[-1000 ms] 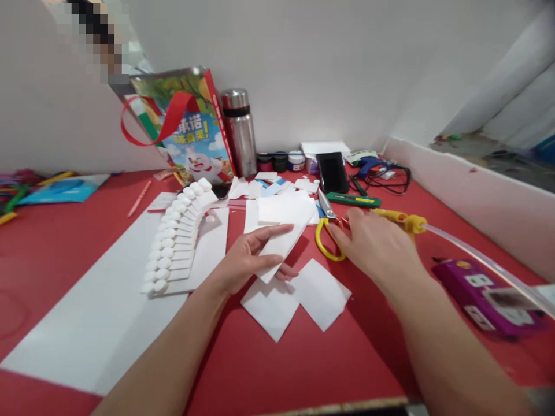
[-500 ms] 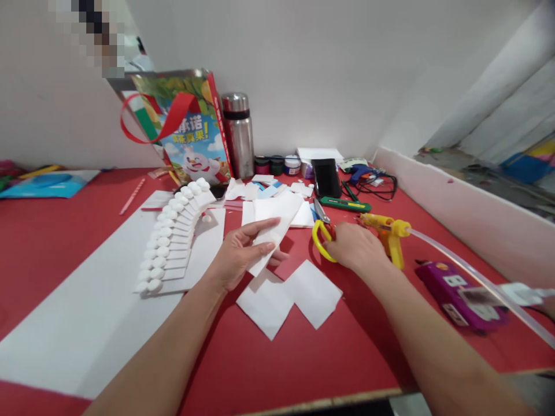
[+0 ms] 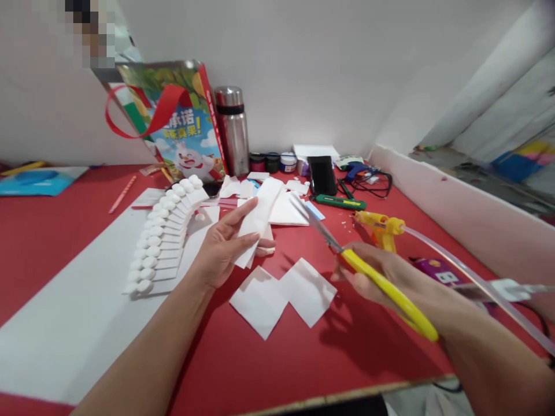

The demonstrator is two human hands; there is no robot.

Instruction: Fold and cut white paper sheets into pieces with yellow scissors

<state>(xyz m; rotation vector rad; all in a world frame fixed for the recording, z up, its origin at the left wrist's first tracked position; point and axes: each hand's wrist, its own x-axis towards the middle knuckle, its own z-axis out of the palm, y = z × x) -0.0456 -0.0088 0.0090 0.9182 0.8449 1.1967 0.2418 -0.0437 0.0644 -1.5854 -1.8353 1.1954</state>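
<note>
My left hand (image 3: 225,245) pinches a strip of white paper (image 3: 262,208) between thumb and fingers, tilted above the table. In my right hand (image 3: 377,268) are scissors with yellow handles (image 3: 390,294), raised off the table, their metal blades pointing up and left toward the paper. Two white paper squares (image 3: 309,292) lie on the red table below and between my hands. Left of my left hand, a curved piece built of white strips with rounded white ends (image 3: 162,237) rests on a large white sheet (image 3: 87,300).
A yellow glue gun (image 3: 381,225) and a purple box (image 3: 437,271) lie at the right. Behind are a green cutter (image 3: 340,201), a black phone (image 3: 321,176), paint jars (image 3: 272,162), a steel flask (image 3: 234,130) and a colourful gift bag (image 3: 177,124). A low white wall (image 3: 472,202) borders the right.
My right hand has lifted the scissors off the table and drawn them back to the right. My left hand has shifted slightly left, still gripping the paper.
</note>
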